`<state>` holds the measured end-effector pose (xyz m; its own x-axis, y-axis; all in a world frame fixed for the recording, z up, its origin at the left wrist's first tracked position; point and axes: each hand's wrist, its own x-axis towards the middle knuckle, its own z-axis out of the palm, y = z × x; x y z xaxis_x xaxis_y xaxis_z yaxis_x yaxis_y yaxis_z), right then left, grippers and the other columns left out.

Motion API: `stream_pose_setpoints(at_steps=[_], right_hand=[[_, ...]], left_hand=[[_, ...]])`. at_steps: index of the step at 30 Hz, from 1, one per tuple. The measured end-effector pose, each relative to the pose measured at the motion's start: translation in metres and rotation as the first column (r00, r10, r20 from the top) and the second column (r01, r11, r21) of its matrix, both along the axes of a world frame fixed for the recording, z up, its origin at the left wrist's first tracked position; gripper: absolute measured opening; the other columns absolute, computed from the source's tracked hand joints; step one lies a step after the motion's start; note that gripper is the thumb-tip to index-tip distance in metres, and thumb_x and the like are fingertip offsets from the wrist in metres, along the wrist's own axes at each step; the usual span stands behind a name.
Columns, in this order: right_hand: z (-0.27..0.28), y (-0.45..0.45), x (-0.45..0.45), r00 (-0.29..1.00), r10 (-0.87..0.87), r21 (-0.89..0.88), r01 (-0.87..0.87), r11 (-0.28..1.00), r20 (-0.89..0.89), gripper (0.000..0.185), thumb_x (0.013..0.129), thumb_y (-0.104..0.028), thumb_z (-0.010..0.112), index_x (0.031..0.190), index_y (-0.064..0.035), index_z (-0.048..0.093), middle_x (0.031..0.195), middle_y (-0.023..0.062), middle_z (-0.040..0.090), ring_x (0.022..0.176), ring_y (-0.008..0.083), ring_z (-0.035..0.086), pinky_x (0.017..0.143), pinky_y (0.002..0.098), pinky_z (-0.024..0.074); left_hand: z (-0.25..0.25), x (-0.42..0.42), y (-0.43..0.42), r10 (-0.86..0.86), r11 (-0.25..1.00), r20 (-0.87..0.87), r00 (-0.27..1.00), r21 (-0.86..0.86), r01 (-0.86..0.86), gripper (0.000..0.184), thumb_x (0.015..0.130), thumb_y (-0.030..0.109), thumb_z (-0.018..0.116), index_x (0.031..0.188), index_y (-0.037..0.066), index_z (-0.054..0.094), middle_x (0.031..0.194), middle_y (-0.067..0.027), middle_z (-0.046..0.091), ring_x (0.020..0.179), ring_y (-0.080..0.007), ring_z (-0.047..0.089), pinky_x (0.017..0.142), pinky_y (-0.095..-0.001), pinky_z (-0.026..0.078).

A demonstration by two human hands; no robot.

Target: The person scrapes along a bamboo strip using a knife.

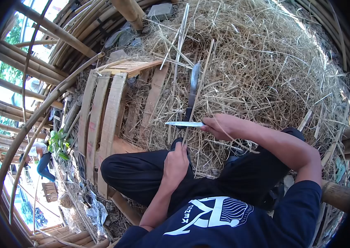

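Observation:
My right hand [223, 126] is closed around the handle of a knife [183, 123], its bright blade pointing left. The blade crosses a thin bamboo strip [200, 89], which runs away from me over the straw. Below the blade, my left hand [176, 163] is closed on the near end of that strip, next to my bent knee. A machete [194, 84] with a dark handle lies on the straw just beyond the knife, alongside the strip. The knife covers part of the machete's handle end.
Dry straw and shavings [257, 74] cover the ground ahead. A slatted wooden crate [112, 120] stands left of my knee. Bamboo poles [51, 99] form a frame on the left, and another person [42, 159] is outside it. A green plant [58, 144] grows near the crate.

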<state>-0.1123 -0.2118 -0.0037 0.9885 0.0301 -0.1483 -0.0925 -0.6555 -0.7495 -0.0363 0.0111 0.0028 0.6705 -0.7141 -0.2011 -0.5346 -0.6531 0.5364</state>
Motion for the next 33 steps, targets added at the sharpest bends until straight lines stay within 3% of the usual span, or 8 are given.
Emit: stream_pose_setpoints(at_steps=[18,21,23,24,27,28,31,33], right_hand=[[-0.025,-0.020,0.009,1.000,-0.002,-0.417,0.006,0.909,0.009,0.036,0.093,-0.040,0.049,0.080,-0.0075,0.058,0.061,0.0133,0.061,0.057,0.0328,0.060,0.051,0.0450,0.0449],[-0.037,-0.070,0.019,0.927,-0.324,-0.517,0.189,0.835,-0.186,0.029,0.093,-0.029,0.046,0.087,-0.0053,0.063,0.072,0.0109,0.064,0.058,0.0254,0.060,0.051,0.0408,0.0476],[-0.013,-0.169,-0.021,0.727,-0.686,-0.581,0.553,0.597,-0.013,0.032,0.095,-0.023,0.039,0.092,-0.0041,0.064,0.081,0.0158,0.067,0.072,0.0301,0.067,0.063,0.0414,0.0535],[-0.035,-0.210,-0.040,0.554,-0.827,-0.425,0.773,0.472,0.091,0.036,0.097,-0.027,0.036,0.099,-0.0046,0.064,0.089,0.0197,0.067,0.083,0.0358,0.066,0.073,0.0456,0.0517],[-0.030,-0.240,-0.079,0.422,-0.903,-0.567,0.765,0.306,0.081,0.040,0.098,-0.034,0.038,0.115,-0.0042,0.059,0.101,0.0243,0.064,0.095,0.0389,0.061,0.084,0.0480,0.0461],[-0.038,-0.242,-0.077,0.436,-0.896,-0.563,0.763,0.318,0.085,0.040,0.098,-0.034,0.038,0.115,-0.0042,0.059,0.101,0.0243,0.064,0.095,0.0389,0.061,0.084,0.0480,0.0461],[-0.032,-0.209,-0.056,0.542,-0.835,-0.461,0.767,0.446,0.094,0.049,0.098,-0.042,0.041,0.108,0.0032,0.057,0.098,0.0276,0.063,0.095,0.0420,0.060,0.085,0.0479,0.0450],[-0.012,-0.172,-0.031,0.609,-0.791,-0.297,0.766,0.570,0.052,0.049,0.100,-0.041,0.038,0.105,0.0040,0.055,0.087,0.0204,0.063,0.079,0.0302,0.060,0.075,0.0425,0.0467]], left_hand=[[-0.018,-0.002,0.018,0.007,0.999,-0.066,0.998,-0.041,-0.009,0.024,0.098,0.017,0.044,0.086,-0.003,0.050,0.064,-0.0294,0.054,0.066,-0.0466,0.057,0.052,-0.0524,0.040],[-0.010,-0.018,0.044,-0.004,0.999,-0.091,0.996,-0.038,0.001,0.023,0.098,0.017,0.044,0.087,-0.003,0.050,0.066,-0.0293,0.055,0.068,-0.0461,0.057,0.054,-0.0525,0.041],[0.015,-0.027,0.071,-0.008,0.999,-0.216,0.976,-0.049,-0.002,0.024,0.098,0.017,0.044,0.087,-0.003,0.052,0.072,-0.0287,0.056,0.075,-0.0448,0.057,0.057,-0.0494,0.042],[0.020,-0.031,0.081,0.027,0.998,-0.236,0.971,-0.052,-0.040,0.027,0.098,0.018,0.044,0.084,-0.003,0.051,0.065,-0.0238,0.055,0.063,-0.0410,0.058,0.054,-0.0429,0.041],[0.024,-0.027,0.098,0.145,0.988,-0.336,0.931,0.001,-0.153,0.028,0.099,0.019,0.044,0.082,-0.002,0.050,0.057,-0.0168,0.048,0.049,-0.0274,0.049,0.051,-0.0370,0.038],[0.021,-0.026,0.098,0.152,0.984,-0.340,0.928,-0.035,-0.174,0.030,0.100,0.021,0.043,0.080,-0.001,0.050,0.054,-0.0098,0.043,0.050,-0.0143,0.042,0.050,-0.0331,0.036],[0.017,-0.017,0.082,0.099,0.973,-0.382,0.919,-0.156,-0.170,0.033,0.100,0.023,0.043,0.078,0.000,0.050,0.054,-0.0048,0.043,0.050,-0.0110,0.042,0.049,-0.0309,0.035],[0.007,-0.010,0.072,0.080,0.972,-0.433,0.898,-0.166,-0.167,0.030,0.102,0.024,0.041,0.082,0.002,0.050,0.056,0.0020,0.039,0.050,-0.0054,0.036,0.047,-0.0248,0.032]])
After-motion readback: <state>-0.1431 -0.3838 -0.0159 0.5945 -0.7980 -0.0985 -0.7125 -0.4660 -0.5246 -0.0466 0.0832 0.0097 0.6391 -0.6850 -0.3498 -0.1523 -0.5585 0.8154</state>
